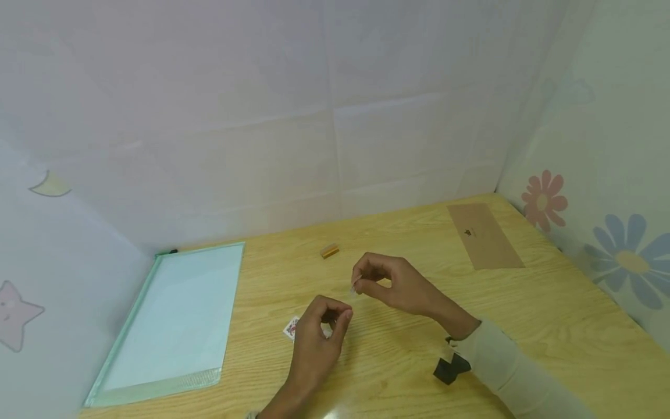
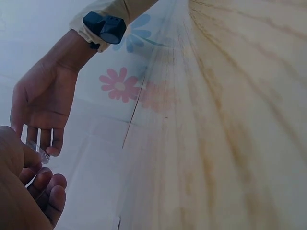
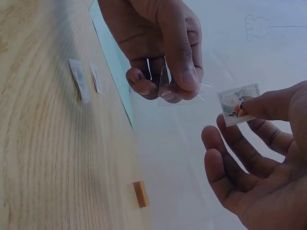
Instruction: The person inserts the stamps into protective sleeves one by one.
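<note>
My right hand (image 1: 395, 285) pinches a postage stamp (image 3: 230, 98) between thumb and fingers, its printed face and toothed edge showing in the right wrist view. Facing it, a little lower and to the left, my left hand (image 1: 320, 340) pinches a small clear plastic sleeve (image 3: 165, 79). A narrow gap separates stamp and sleeve in the right wrist view. Under my left hand a stamp-like printed piece (image 1: 291, 327) lies on the wooden table (image 1: 398, 372), partly covered by the hand in the head view. Beside it lies a second small flat piece (image 3: 96, 78).
A pale green zip folder (image 1: 173, 320) lies on the left side of the table. Towards the back sits a small orange-yellow block (image 1: 330, 251). A flat brown envelope (image 1: 485, 235) lies at the back right. Hanging sheets (image 1: 235, 128) enclose the table's back and sides.
</note>
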